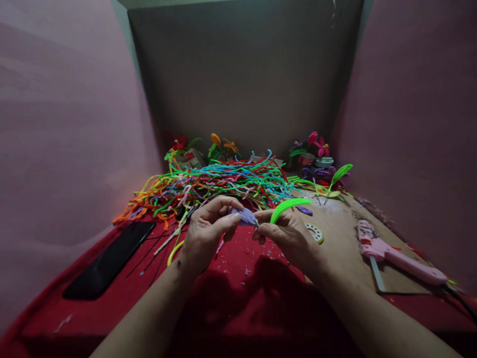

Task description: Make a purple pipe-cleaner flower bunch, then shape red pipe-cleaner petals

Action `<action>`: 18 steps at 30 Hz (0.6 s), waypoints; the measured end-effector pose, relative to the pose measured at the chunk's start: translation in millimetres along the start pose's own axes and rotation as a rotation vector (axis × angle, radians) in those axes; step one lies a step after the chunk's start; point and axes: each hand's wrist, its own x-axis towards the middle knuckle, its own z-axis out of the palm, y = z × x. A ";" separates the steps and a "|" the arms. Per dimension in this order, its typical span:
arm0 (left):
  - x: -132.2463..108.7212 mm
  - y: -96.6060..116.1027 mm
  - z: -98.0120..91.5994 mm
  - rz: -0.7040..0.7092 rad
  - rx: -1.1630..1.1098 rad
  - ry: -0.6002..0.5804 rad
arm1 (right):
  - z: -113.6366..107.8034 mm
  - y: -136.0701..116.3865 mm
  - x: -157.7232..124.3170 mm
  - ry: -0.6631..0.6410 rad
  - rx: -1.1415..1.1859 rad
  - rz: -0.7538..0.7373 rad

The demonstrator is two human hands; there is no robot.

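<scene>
A small lilac pipe-cleaner petal [244,216] is pinched between my two hands, above the red cloth. My left hand [208,231] grips its left end between thumb and fingers. At the other end, the fingertips of my right hand [292,233] are closed on its narrow tip, where a bit of grey wire seems to show. A bright green pipe-cleaner leaf [290,206] curves out over my right hand; its base is hidden, so whether it joins the petal I cannot tell.
Behind my hands lies a heap of coloured pipe cleaners [227,179]. A black phone [110,261] is on the left. To the right, a pink glue gun [402,258] rests on a brown board [335,258], near a white-and-yellow ring [315,232]. Pipe-cleaner flowers [322,145] stand at the back.
</scene>
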 end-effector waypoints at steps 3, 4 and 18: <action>0.9 -2.3 1.6 0.012 0.039 -0.022 | 2.0 2.5 1.3 0.056 0.057 -0.020; 1.4 -2.3 2.3 0.018 0.055 -0.020 | 2.7 3.3 1.5 0.078 0.061 -0.020; 6.1 4.0 7.7 -0.105 -0.141 0.031 | 8.4 5.4 -3.2 0.075 0.069 -0.080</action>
